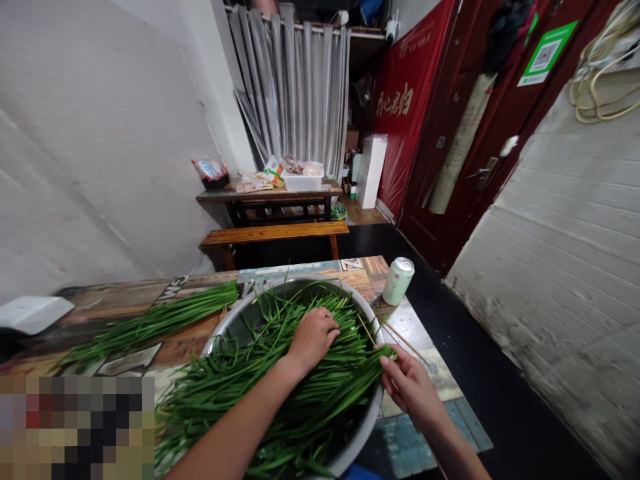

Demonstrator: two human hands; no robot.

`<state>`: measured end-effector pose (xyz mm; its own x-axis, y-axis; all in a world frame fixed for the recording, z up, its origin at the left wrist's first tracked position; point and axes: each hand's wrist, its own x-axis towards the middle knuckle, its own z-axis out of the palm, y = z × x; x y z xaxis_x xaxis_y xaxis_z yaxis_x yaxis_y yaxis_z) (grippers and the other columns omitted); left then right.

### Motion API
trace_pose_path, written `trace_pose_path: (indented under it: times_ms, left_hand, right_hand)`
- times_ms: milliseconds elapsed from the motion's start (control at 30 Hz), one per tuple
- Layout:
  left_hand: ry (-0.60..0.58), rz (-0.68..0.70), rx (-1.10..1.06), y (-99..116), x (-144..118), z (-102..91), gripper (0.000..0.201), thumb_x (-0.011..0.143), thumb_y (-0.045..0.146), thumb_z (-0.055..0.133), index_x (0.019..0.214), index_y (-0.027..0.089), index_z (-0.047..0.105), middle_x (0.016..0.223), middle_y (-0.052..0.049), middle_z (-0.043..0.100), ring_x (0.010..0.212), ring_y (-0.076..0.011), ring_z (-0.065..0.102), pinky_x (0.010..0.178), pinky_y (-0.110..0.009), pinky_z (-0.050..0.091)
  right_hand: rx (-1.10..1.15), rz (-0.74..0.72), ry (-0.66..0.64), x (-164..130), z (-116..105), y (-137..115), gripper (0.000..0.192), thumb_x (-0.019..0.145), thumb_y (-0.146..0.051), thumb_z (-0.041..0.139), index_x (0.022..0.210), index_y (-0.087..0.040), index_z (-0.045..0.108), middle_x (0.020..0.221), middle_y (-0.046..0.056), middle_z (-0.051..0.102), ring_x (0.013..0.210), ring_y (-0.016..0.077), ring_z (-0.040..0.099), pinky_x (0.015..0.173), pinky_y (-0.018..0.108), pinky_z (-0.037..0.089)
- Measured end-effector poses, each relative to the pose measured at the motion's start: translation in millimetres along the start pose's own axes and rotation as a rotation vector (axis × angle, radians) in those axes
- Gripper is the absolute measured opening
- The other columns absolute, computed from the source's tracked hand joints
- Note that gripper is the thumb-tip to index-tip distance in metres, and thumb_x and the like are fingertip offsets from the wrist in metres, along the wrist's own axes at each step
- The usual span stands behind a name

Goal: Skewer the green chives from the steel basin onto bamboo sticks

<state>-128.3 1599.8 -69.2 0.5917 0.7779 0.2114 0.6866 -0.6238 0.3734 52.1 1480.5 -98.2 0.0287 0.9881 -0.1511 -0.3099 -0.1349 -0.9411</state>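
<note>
One patterned wooden table [150, 300] up front. Behind it, one plain wooden bench [273, 233] and a second dark wooden table [265, 195].

On the front table: one big round steel basin [235, 320], heaped with long green chive stalks [280, 393] that spill over its near-left rim. One more loose bundle of green chives [155, 323] lies flat on the tabletop, left of the basin, just beside its rim. So two chive piles, one in the basin and one out.

One pale green drink can [398, 281] stands upright near the right edge, near the basin but apart from it. One thin wooden stick [405, 342] lies on the table by the basin's right rim.

Two hands. Left hand [313, 337] is palm down on the chives in the basin, fingers curled loosely into the stalks. Right hand [410, 387] is at the basin's right rim, fingers narrow, pinching the tips of a few chive stalks.

Far table: one white plastic tub [302, 181] and some packets; can't tell what's inside.
</note>
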Motion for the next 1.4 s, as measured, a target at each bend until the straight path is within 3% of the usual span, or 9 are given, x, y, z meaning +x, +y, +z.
trace_pose_path:
  times_ms: [200, 333, 567, 833, 1133, 1400]
  left_hand:
    - [-0.003, -0.051, -0.152, 2.4, 0.7, -1.9, 0.012, 0.073, 0.021, 0.058, 0.070, 0.017, 0.068, 0.082, -0.005, 0.062, 0.077, -0.0167, 0.056, 0.072, -0.028, 0.041]
    - [0.087, -0.055, -0.198, 6.4, 0.8, -3.2, 0.017, 0.077, 0.020, 0.049, 0.074, 0.016, 0.065, 0.077, -0.006, 0.062, 0.076, -0.0169, 0.055, 0.072, -0.028, 0.041]
    - [0.014, -0.255, -0.691, 6.1, 3.4, 0.8, 0.022, 0.076, 0.031, 0.049, 0.079, 0.014, 0.063, 0.066, -0.003, 0.062, 0.056, -0.0134, 0.054, 0.053, -0.023, 0.041]
    - [0.070, -0.354, -0.863, 15.6, 6.6, -2.5, 0.027, 0.070, 0.031, 0.056, 0.084, 0.009, 0.064, 0.066, -0.003, 0.063, 0.049, -0.0100, 0.049, 0.051, -0.022, 0.041]
    - [0.108, -0.299, -0.783, 15.5, 7.3, -0.6, 0.032, 0.076, 0.031, 0.050, 0.096, 0.011, 0.064, 0.064, -0.001, 0.062, 0.049, -0.0097, 0.050, 0.053, -0.022, 0.041]
    - [0.233, -0.069, -0.490, 10.2, 4.9, -1.6, 0.024, 0.079, 0.028, 0.054, 0.096, 0.017, 0.067, 0.093, -0.007, 0.064, 0.087, -0.0169, 0.058, 0.081, -0.030, 0.045]
  right_hand:
    - [-0.003, 0.004, -0.010, 1.6, 0.3, 0.3, 0.035, 0.077, -0.044, 0.057, 0.098, -0.017, 0.048, 0.040, -0.011, 0.044, 0.025, 0.0000, 0.020, 0.026, 0.012, 0.012]
    - [-0.011, -0.002, -0.016, 1.9, 1.0, 0.4, 0.034, 0.078, -0.044, 0.057, 0.098, -0.017, 0.048, 0.040, -0.011, 0.045, 0.025, -0.0001, 0.020, 0.026, 0.012, 0.012]
    - [-0.022, 0.010, -0.029, 0.2, 4.8, -4.7, 0.037, 0.077, -0.046, 0.056, 0.098, -0.017, 0.047, 0.039, -0.011, 0.043, 0.025, 0.0003, 0.020, 0.027, 0.013, 0.012]
    - [-0.033, -0.002, -0.067, 6.0, 0.1, 0.0, 0.036, 0.079, -0.044, 0.055, 0.099, -0.017, 0.047, 0.039, -0.012, 0.044, 0.025, 0.0006, 0.020, 0.026, 0.013, 0.011]
    - [-0.029, 0.007, -0.084, 8.6, -0.2, -0.1, 0.041, 0.075, -0.049, 0.057, 0.098, -0.016, 0.047, 0.038, -0.012, 0.044, 0.024, 0.0009, 0.020, 0.026, 0.014, 0.011]
    - [-0.024, 0.000, -0.091, 6.2, 2.3, -3.7, 0.040, 0.076, -0.047, 0.058, 0.097, -0.016, 0.047, 0.038, -0.012, 0.043, 0.025, 0.0006, 0.019, 0.026, 0.013, 0.011]
